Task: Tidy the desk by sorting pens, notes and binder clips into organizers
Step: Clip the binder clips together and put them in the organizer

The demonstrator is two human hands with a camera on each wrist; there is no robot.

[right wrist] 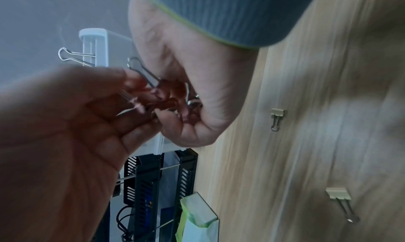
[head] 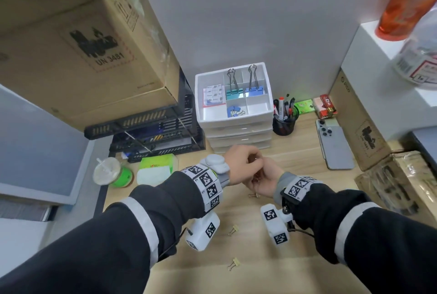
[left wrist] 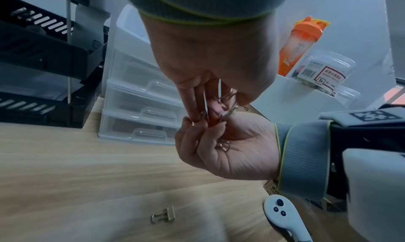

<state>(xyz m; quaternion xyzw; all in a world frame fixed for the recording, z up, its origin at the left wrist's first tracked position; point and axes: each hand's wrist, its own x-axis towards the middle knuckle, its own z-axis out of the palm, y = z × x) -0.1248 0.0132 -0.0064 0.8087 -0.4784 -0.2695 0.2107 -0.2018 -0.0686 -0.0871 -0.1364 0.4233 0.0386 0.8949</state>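
My two hands meet low over the wooden desk [head: 307, 199], in front of the white drawer organizer [head: 267, 114]. My left hand [head: 256, 162] reaches down and pinches a small red binder clip [left wrist: 211, 119] with its fingertips. Under it, my right hand [head: 259, 181] is cupped palm up, fingers curled round more small clips, whose wire handles [left wrist: 223, 146] show in the palm. In the right wrist view the red clips [right wrist: 166, 103] sit between both hands. Three yellow binder clips [head: 254, 195] [head: 233, 229] [head: 234, 264] lie loose on the desk. The organizer's top tray holds large teal and blue clips, small blue clips and notes.
A black pen cup [head: 283, 121] stands right of the organizer, with a phone [head: 335, 144] beyond it. Black letter trays [head: 153, 132] under a cardboard box [head: 78, 45] stand to the left. A green tissue pack [head: 156, 168] and a lidded cup [head: 106, 170] sit at front left. Cardboard boxes [head: 359, 128] line the right.
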